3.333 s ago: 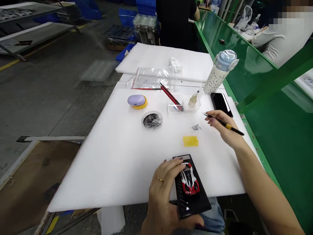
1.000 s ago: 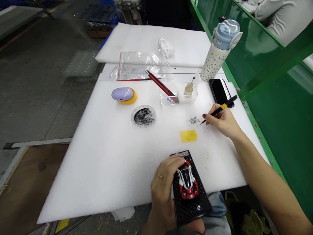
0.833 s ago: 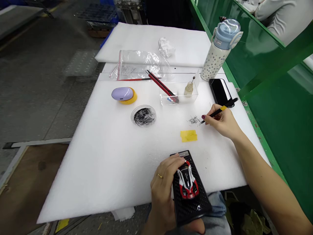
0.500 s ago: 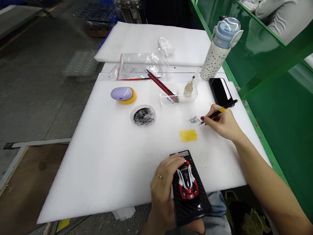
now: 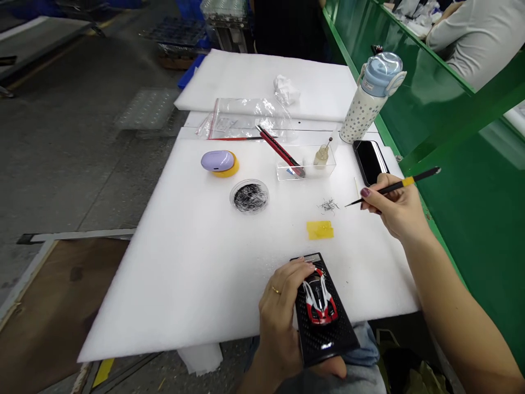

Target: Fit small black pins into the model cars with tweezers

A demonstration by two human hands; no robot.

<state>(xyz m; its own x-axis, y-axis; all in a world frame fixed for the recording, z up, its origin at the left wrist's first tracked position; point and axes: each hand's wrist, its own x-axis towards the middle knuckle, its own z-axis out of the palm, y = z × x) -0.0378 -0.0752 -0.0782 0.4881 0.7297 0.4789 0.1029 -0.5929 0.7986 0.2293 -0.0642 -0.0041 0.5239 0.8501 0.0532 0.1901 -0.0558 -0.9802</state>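
Observation:
My left hand (image 5: 279, 312) is shut around a black perforated base (image 5: 324, 345), with its fingertips resting beside a red, white and black model sports car (image 5: 320, 301) mounted on that base. My right hand (image 5: 394, 208) pinches slim black tweezers with a yellow band (image 5: 410, 184). Their fine tip hangs just right of a small pile of dark fibres (image 5: 328, 205), not touching it. A yellow tape square (image 5: 320, 230) lies below the pile on the white foam sheet (image 5: 164, 295).
A round dish of black fibres (image 5: 249, 196), a lilac case on a yellow base (image 5: 219, 163) and a clear acrylic box (image 5: 305, 164) holding red tools and a small bottle stand on the foam. A polka-dot flask (image 5: 371, 98) and black phone (image 5: 370, 162) stand right, beside a green bench edge (image 5: 410, 164).
My right hand has moved right, away from the fibre pile, and the tweezers now lie flatter, with their tip pointing left. The view has shifted slightly. My left hand still holds the base.

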